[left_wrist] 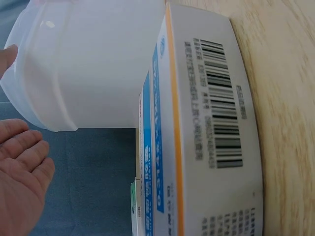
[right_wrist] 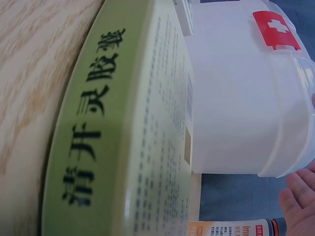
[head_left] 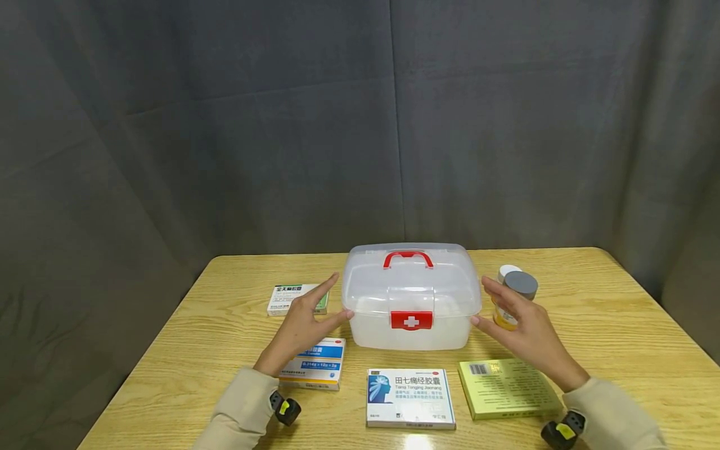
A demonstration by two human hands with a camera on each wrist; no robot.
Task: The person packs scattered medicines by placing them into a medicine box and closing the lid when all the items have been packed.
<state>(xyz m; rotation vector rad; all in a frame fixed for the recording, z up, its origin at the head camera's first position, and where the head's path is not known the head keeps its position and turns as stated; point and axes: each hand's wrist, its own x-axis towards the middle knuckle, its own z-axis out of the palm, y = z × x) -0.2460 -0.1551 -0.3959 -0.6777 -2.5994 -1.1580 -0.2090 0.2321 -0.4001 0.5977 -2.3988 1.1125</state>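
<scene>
A translucent first-aid box (head_left: 413,334) with its lid down stands on the table, a red handle (head_left: 408,254) on top and a red latch (head_left: 411,320) with a white cross in front. On its left side my left hand (head_left: 304,323) has its fingers extended, the thumb near the lid's rim. My right hand (head_left: 527,325) mirrors this on the other side, thumb close to the front corner. Whether either thumb touches the box I cannot tell. In the left wrist view, the palm and fingers (left_wrist: 35,156) are apart from the box. Neither hand grips anything.
Medicine boxes lie around: white-and-green (head_left: 289,299) back left, blue-and-white (head_left: 317,365) under the left hand, white (head_left: 409,397) in front, yellow-green (head_left: 506,387) below the right hand. Behind the right hand stand a grey-capped bottle (head_left: 520,284) and a white-capped one (head_left: 509,271).
</scene>
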